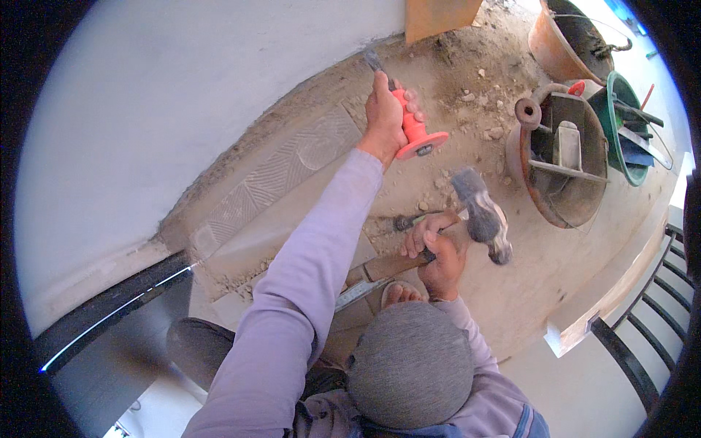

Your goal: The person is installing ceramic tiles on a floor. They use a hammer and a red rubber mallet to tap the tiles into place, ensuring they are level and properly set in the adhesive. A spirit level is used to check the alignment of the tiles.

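Observation:
My left hand [385, 117] is closed around a chisel [414, 128] with an orange-red grip and a round guard. Its struck end faces back toward me, while the dark blade points at the foot of the white wall. In my right hand [442, 255] is a hammer [482, 212], gripped by its handle; the scuffed metal head stands out to the right of my fingers, apart from the chisel. A dark-ended tool [405, 221] lies just beyond the right fingers, partly hidden. Along the wall runs a strip of grooved tile [281, 175], dusty and grey.
Loose rubble [493, 131] lies beyond my hands. At the right stand a rusty bucket [544, 36], a round pan [522, 164] holding metal tools, and a green bucket [617, 135] with tools. Black railings [657, 321] edge the lower right. My grey-covered knee [409, 365] is near.

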The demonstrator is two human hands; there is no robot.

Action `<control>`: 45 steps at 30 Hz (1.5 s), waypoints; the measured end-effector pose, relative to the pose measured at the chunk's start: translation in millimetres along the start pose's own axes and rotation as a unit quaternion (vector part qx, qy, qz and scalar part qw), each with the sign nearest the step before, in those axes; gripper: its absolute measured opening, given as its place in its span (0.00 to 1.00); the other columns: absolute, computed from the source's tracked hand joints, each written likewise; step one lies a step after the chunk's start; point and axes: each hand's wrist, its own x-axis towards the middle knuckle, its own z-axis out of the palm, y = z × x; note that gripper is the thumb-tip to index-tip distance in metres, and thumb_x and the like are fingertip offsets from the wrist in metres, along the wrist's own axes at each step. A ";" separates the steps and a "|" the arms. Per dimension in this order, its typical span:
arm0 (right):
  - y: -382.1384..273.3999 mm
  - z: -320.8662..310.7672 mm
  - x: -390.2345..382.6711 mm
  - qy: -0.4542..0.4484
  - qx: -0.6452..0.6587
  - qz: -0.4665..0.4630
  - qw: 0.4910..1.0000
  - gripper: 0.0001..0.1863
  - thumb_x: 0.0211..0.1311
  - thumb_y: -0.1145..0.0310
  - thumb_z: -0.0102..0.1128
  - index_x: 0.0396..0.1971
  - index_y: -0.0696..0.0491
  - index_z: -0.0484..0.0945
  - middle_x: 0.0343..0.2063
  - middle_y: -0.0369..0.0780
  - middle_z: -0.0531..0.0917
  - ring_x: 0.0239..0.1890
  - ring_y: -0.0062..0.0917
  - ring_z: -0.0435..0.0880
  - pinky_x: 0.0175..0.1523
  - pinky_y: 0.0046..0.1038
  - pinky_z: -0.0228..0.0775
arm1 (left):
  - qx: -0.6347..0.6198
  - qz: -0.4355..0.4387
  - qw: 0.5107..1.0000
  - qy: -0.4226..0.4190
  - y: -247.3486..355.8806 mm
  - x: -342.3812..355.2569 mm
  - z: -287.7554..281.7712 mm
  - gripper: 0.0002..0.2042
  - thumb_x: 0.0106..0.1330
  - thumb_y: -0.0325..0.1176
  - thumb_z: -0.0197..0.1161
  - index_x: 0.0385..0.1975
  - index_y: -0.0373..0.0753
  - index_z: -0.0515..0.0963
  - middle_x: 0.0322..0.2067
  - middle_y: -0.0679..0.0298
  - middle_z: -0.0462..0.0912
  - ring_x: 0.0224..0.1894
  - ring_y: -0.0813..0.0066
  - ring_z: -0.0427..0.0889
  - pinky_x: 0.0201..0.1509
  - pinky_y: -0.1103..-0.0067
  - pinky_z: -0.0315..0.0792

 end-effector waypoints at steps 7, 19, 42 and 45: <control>41.0 1.4 22.6 -0.011 0.134 0.016 0.991 0.09 0.47 0.70 0.54 0.25 0.53 0.64 0.16 0.38 0.66 0.17 0.25 0.66 0.26 0.29 0.64 | -0.054 -0.047 0.997 0.002 3.3 9.2 8.4 0.18 0.69 0.51 0.37 0.24 0.44 0.59 0.16 0.69 0.63 0.14 0.79 0.60 0.16 0.79 0.59; 35.4 -25.5 44.5 -0.024 -0.011 0.075 0.997 0.07 0.50 0.68 0.56 0.27 0.54 0.70 0.16 0.35 0.68 0.19 0.21 0.68 0.26 0.24 0.65 | 0.014 -0.052 0.998 0.032 11.9 33.5 1.3 0.24 0.69 0.54 0.34 0.17 0.41 0.60 0.12 0.67 0.62 0.13 0.74 0.61 0.17 0.76 0.61; -26.1 -201.3 -27.5 0.099 -0.756 0.055 0.644 0.22 0.49 0.50 0.63 0.33 0.54 0.74 0.24 0.44 0.78 0.27 0.39 0.78 0.33 0.36 0.67 | 0.838 0.119 0.497 -0.191 -44.3 -252.9 -177.0 0.15 0.62 0.40 0.50 0.34 0.34 0.75 0.33 0.49 0.75 0.40 0.52 0.75 0.44 0.64 0.70; -25.4 -194.2 -35.8 0.042 -0.808 -0.001 0.588 0.22 0.49 0.52 0.63 0.33 0.56 0.74 0.29 0.46 0.78 0.33 0.39 0.77 0.38 0.37 0.66 | 0.840 0.125 0.480 -0.218 -22.0 -233.8 -192.8 0.14 0.60 0.40 0.51 0.34 0.35 0.76 0.33 0.53 0.75 0.41 0.57 0.75 0.45 0.65 0.70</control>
